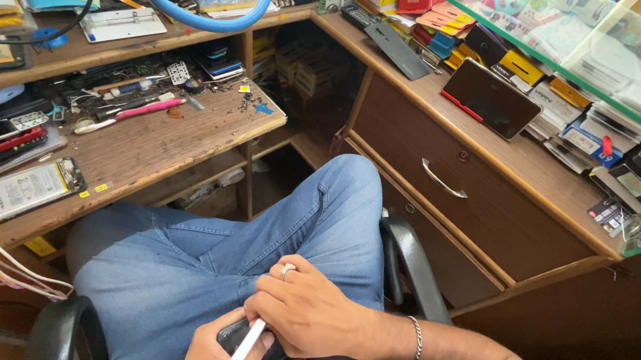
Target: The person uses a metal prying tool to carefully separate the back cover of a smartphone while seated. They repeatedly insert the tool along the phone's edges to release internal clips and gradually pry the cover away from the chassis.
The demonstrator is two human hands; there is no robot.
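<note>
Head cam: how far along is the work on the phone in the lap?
Done: an opened phone lies on the wooden bench, tools beside it. In hand: the left hand holds a dark phone in the lap; the right hand rests over it with a white stick-like tool. Left: unclear; the dark phone's state is hidden.

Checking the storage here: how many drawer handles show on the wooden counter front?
1: a curved metal drawer handle on the wooden counter front, right of the raised knee. Others may be hidden outside the frame.
</note>
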